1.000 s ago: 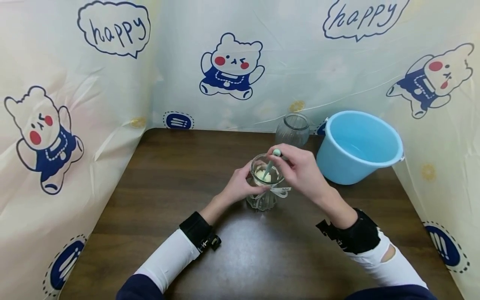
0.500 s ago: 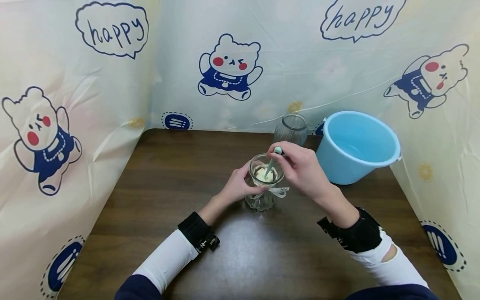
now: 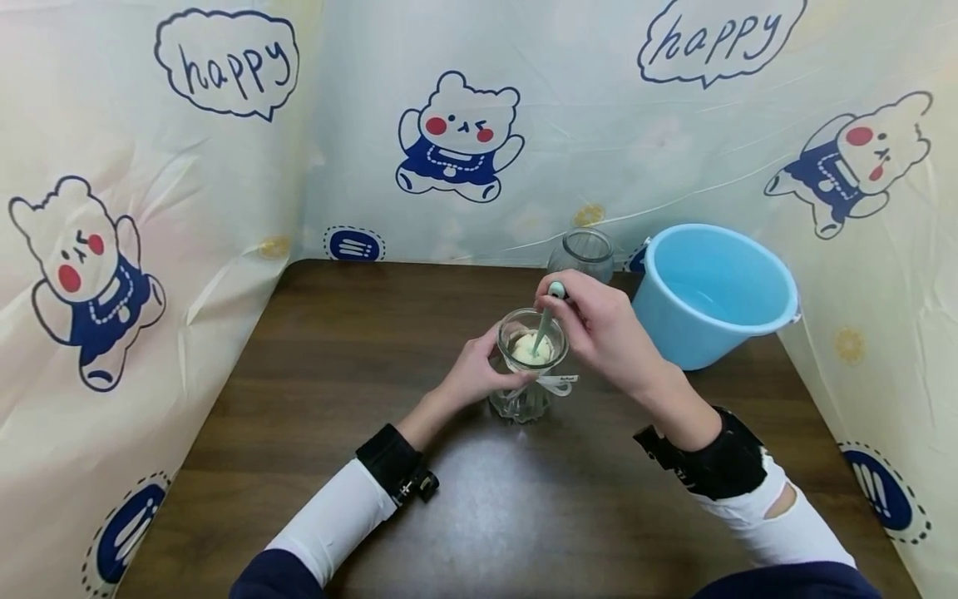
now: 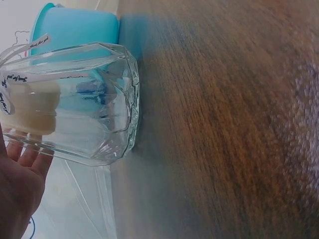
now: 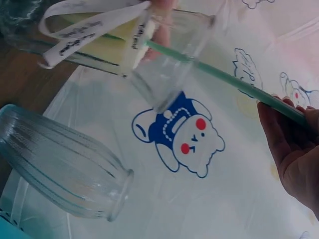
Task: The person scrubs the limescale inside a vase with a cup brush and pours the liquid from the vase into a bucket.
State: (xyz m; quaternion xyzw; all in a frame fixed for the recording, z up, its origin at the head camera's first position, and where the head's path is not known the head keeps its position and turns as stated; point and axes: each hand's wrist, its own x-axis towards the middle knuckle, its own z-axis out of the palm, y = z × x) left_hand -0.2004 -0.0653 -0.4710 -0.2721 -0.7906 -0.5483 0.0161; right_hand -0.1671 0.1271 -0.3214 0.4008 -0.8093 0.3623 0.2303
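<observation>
My left hand (image 3: 479, 370) grips a clear glass vase (image 3: 524, 406) around its upper part, thumb in front. White printed ribbon (image 3: 560, 384) is tied round the vase's neck. Between the fingers and thumb of my right hand (image 3: 602, 329) is the pale green handle (image 5: 229, 82) of a sponge brush, slanting down into the vase's mouth. The brush's cream sponge head (image 4: 35, 107) sits inside the upper half, well above the vase's thick base. That base is close over the tabletop in the left wrist view.
A second, ribbed glass vase (image 3: 582, 256) stands behind at the table's far edge. To its right is a light blue bucket (image 3: 677, 333). Printed cloth (image 3: 344, 150) hangs round the back and sides of the brown wooden table (image 3: 359, 308).
My right hand has risen slightly, drawing the brush handle up, and the sponge shows higher in the vase's mouth. My left hand keeps its grip with hardly any movement.
</observation>
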